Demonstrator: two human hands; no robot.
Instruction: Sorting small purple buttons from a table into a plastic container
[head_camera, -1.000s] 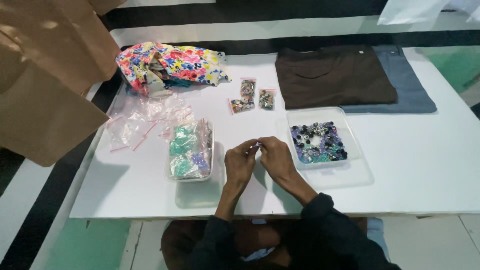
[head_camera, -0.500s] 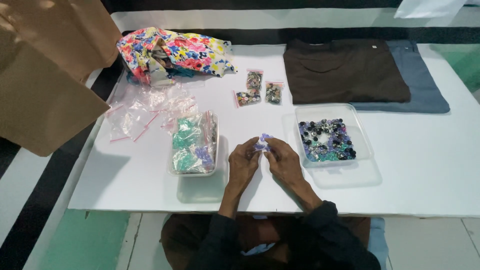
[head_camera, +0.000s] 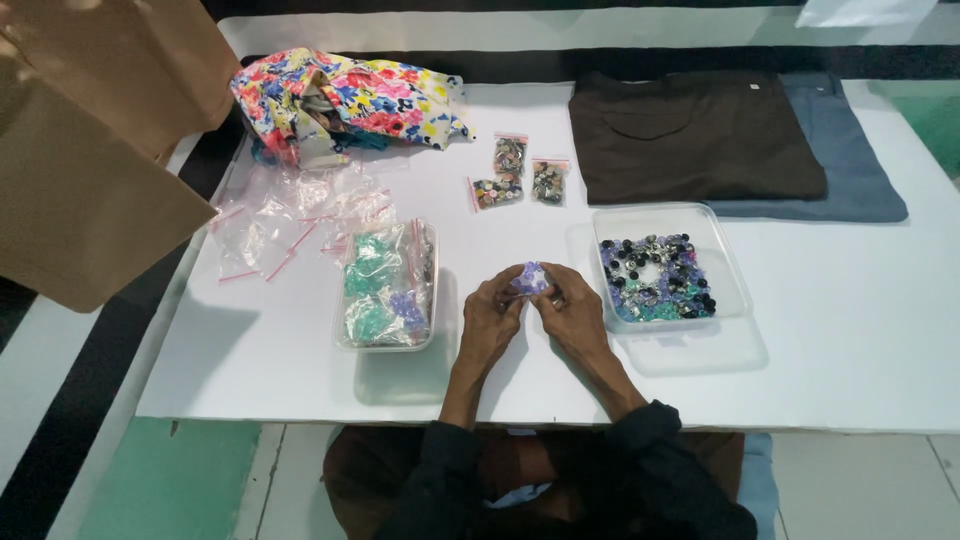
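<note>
Fingers of both hands meet at mid-bench, and between them we pinch a small clear pouch of purple pieces; the left hand and right hand are each closed on an edge of it, held just above the white bench. To our right sits a clear tray of loose dark and purple beads; to our left, a clear tub of filled pouches, with empty zip pouches beyond. Three filled packets, a floral cloth bundle and folded brown and blue garments lie farther back. We judge that a slack pinch or an unsealed mouth could spill small pieces onto the bench, where they would scatter toward the edge. Compared with half a second earlier, our hands and pouch hold nearly the same place between tub and tray; a second ago the purple was barely visible between the fingertips.
</note>
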